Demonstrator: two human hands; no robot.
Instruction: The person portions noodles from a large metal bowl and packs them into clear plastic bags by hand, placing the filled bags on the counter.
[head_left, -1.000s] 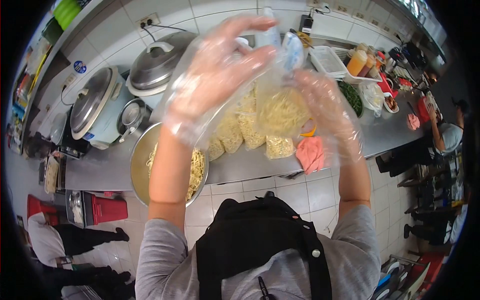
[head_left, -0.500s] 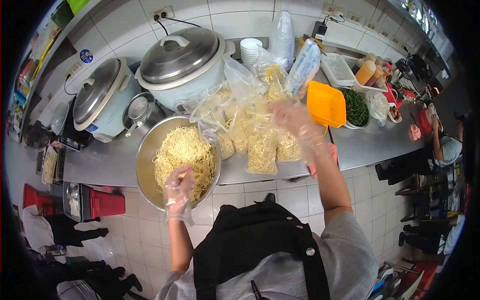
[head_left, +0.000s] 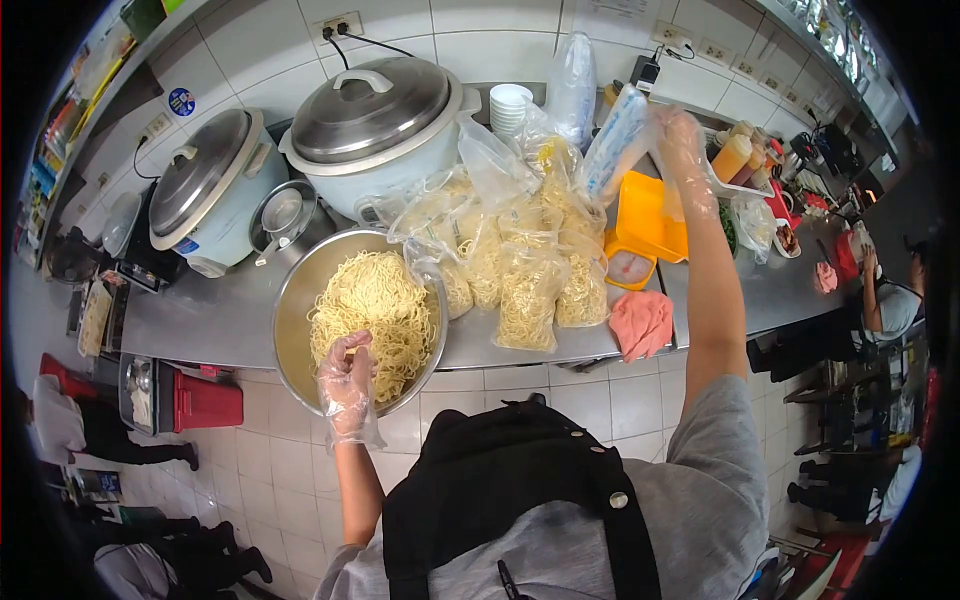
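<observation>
My left hand [head_left: 347, 385], in a clear plastic glove, hovers over the near rim of a large metal bowl [head_left: 287, 325]. Its fingers are loosely curled and apart, with nothing visible in them. A heap of yellow noodles [head_left: 375, 305] fills much of the bowl. My gloved right hand [head_left: 682, 145] is stretched out beside a blue-and-white plastic pack [head_left: 614, 140], past an orange tub [head_left: 650, 215]. Clear film hangs by that hand; whether it is a bag or loose glove is unclear. Its fingertips are hidden. Bagged noodles [head_left: 527, 305] lie in a pile between my hands.
Two large lidded cookers [head_left: 375, 115] stand at the back left, beside a metal pot [head_left: 290, 215]. A pink cloth [head_left: 641, 325] lies at the counter's front edge. Stacked white cups [head_left: 510, 105] and sauce bottles [head_left: 732, 158] line the back. Other people stand to both sides.
My right hand has moved up and to the right, from above the bagged noodles to beyond the orange tub, uncovering the pink cloth. My left hand has stayed over the bowl's near side.
</observation>
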